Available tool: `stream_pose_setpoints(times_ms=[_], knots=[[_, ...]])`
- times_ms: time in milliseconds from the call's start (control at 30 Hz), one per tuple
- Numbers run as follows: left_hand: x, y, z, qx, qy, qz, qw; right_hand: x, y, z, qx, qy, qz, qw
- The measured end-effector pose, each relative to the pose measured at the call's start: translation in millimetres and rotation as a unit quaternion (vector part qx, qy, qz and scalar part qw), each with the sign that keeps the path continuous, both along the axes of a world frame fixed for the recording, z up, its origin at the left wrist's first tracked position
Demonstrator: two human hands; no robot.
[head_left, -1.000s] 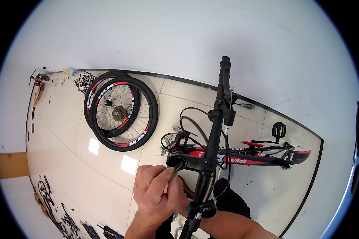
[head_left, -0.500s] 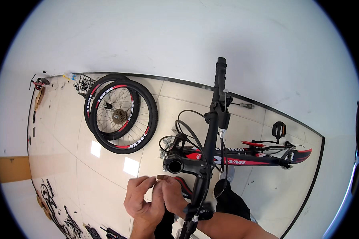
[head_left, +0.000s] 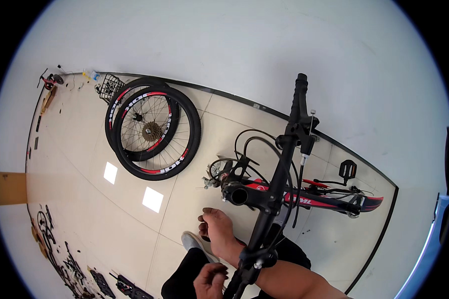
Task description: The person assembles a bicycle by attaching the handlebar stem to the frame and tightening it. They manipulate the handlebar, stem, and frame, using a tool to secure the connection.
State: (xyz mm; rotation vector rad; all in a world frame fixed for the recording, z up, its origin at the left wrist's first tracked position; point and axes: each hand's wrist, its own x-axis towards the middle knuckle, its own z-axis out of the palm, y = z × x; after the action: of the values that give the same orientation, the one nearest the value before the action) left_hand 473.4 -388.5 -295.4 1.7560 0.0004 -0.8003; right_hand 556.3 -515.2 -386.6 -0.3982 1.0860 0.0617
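Observation:
A bicycle frame in black and red (head_left: 324, 199) stands before me, its black handlebar (head_left: 265, 222) crossing the view from upper right to bottom centre. The round open end of a tube (head_left: 239, 196) shows at the stem. My right hand (head_left: 218, 230) is just below and left of the stem, fingers curled with the thumb over them; whatever they may hold is hidden. Its forearm passes beneath the bar. Low in the view, beside the near end of the handlebar, my left hand (head_left: 210, 281) has its fingers bent in, their contents too small or covered to make out.
Two wheels (head_left: 194, 127) lean together by the wall, near a black wire basket (head_left: 111, 88). Black cables (head_left: 257, 139) loop around the handlebar. A pedal (head_left: 347, 171) sticks out near the frame's far end. Loose bicycle parts (head_left: 127, 286) lie along the lower left floor.
My hands, close together before, are now apart: the left has dropped toward the lower edge, while the right stays near the stem. The bicycle sits further right in the view.

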Motion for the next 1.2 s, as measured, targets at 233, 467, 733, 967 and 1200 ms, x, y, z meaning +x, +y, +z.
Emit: stream_pose_setpoints(times_ms=[233,467,733,967,1200], knots=[[-21,-3,21,-0.027,0.072,-0.088,0.993,-6,0,-3,-0.010,-0.005,-0.019,1.000],[-24,-2,17,-0.002,-0.059,-0.111,0.992,-44,12,-23,-0.073,0.028,0.011,0.997],[-38,-2,1,-0.114,-0.082,-0.054,0.989,-149,8,-45,-0.096,-0.053,0.013,0.994],[-47,-2,12,-0.030,-0.133,-0.023,0.990,-237,-15,123,-0.024,-0.139,0.030,0.990],[-53,3,15,0.106,-0.218,-0.029,0.970,-372,-46,213,-0.081,-0.166,-0.029,0.982]])
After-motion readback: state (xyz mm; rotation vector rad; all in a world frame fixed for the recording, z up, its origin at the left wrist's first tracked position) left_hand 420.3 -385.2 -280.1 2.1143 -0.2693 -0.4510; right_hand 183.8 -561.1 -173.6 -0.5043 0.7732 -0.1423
